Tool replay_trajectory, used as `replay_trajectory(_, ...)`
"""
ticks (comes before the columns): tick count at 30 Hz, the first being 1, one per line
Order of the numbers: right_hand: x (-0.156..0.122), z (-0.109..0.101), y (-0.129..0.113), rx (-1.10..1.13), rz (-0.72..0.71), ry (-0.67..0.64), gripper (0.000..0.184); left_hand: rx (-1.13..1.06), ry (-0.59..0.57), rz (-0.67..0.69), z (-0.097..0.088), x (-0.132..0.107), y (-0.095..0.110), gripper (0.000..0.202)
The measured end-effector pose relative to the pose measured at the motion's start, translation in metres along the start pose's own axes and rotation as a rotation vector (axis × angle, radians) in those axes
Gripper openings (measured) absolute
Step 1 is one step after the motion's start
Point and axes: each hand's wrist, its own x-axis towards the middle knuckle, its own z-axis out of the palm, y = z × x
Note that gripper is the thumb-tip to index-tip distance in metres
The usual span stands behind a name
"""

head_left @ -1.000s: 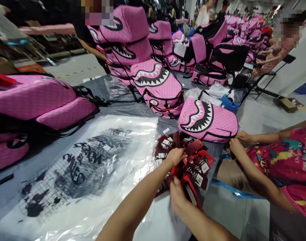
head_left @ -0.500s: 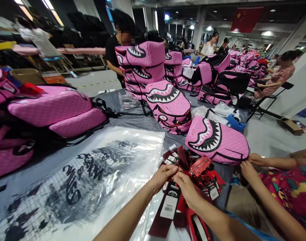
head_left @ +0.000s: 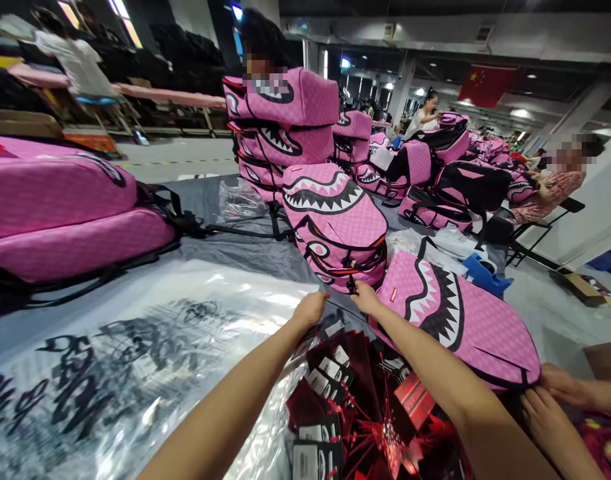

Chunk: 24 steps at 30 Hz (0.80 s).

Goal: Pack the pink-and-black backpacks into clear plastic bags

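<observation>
My right hand [head_left: 367, 299] reaches forward with its fingers closed at the lower front edge of a pink backpack [head_left: 343, 223] with a shark-mouth print. My left hand [head_left: 311, 309] is closed just below and left of that backpack; what its fingers hold, if anything, is hidden. Below my wrists lies a pile of dark red hang tags [head_left: 353, 360] with white labels and red cords. Beside my right forearm a second pink shark-mouth backpack [head_left: 490, 320] lies flat, partly behind the arm.
Printed clear plastic bags [head_left: 150, 360] cover the near left of the grey tabletop [head_left: 210, 250]. More pink backpacks [head_left: 70, 207] stand at left, and a tall stack [head_left: 310, 100] behind. A co-worker's hands [head_left: 550, 400] touch the right backpack's end. Other people work farther back.
Both my hands have left the hang tags and stretched forward, moving apart, to the front of the middle backpack. The view has shifted, and the tags now show lower.
</observation>
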Motion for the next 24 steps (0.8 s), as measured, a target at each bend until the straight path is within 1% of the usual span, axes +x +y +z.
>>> replay_trajectory(1, 0.006, 0.006, 0.006, -0.035, -0.001, 0.007, 0.035, 0.036, -0.015, 0.002, 0.01, 0.013, 0.0, 0.015)
replay_trajectory(2, 0.009, 0.012, 0.011, -0.069, 0.001, 0.008, 0.038, 0.067, -0.029, 0.002, 0.02, 0.024, -0.001, 0.018)
replay_trajectory(4, 0.01, 0.022, 0.019, -0.138, 0.004, 0.009, 0.041, 0.107, -0.051, 0.0, 0.04, 0.04, -0.005, 0.026)
replay_trajectory(6, 0.009, 0.027, 0.024, -0.211, 0.005, 0.007, 0.042, 0.121, -0.066, 0.003, 0.055, 0.049, -0.011, 0.03)
replay_trajectory(8, 0.009, 0.028, 0.026, -0.282, 0.001, -0.003, 0.041, 0.114, -0.076, 0.014, 0.065, 0.052, -0.017, 0.029)
replay_trajectory(12, 0.007, 0.026, 0.018, -0.402, -0.006, -0.023, 0.039, 0.06, -0.066, 0.058, 0.069, 0.056, -0.022, 0.024)
replay_trajectory(17, 0.004, 0.021, -0.003, -0.51, 0.002, -0.021, 0.027, -0.04, -0.031, 0.127, 0.067, 0.053, -0.019, 0.034)
replay_trajectory(22, 0.013, 0.005, -0.015, -0.54, 0.057, -0.031, 0.028, -0.21, 0.005, 0.242, 0.068, 0.047, -0.013, 0.039)
replay_trajectory(24, 0.014, 0.0, -0.018, -0.519, 0.074, -0.059, 0.023, -0.308, -0.009, 0.248, 0.07, 0.053, -0.011, 0.028)
